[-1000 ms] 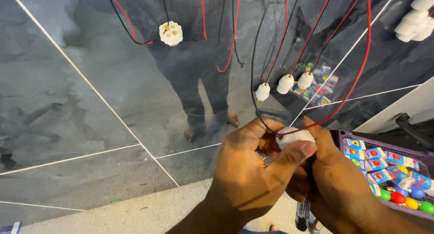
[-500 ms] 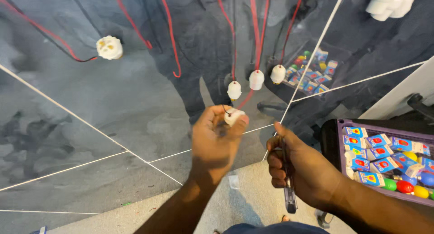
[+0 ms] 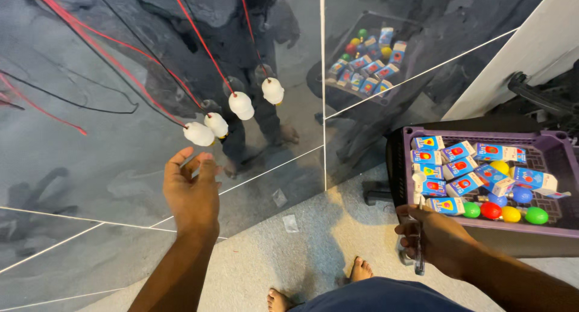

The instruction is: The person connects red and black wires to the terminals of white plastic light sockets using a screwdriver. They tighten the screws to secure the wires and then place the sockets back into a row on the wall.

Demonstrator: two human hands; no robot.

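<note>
Left hand [image 3: 192, 194], fingers spread and empty, just below the lowest white socket [image 3: 198, 133] of four hanging on red and black wires [image 3: 199, 40] before a glossy wall [image 3: 90, 167]. Right hand [image 3: 435, 236], grip clamped on a slim tool [image 3: 417, 252] (tip down), beside the purple crate [image 3: 482, 226] of boxes and coloured bulbs. Bare floor [image 3: 313, 239] lies between.

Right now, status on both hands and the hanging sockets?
Left hand open, just below nearest white socket, not touching. Right hand gripping a slim tool beside purple crate. Nothing between hand and sockets.
</note>
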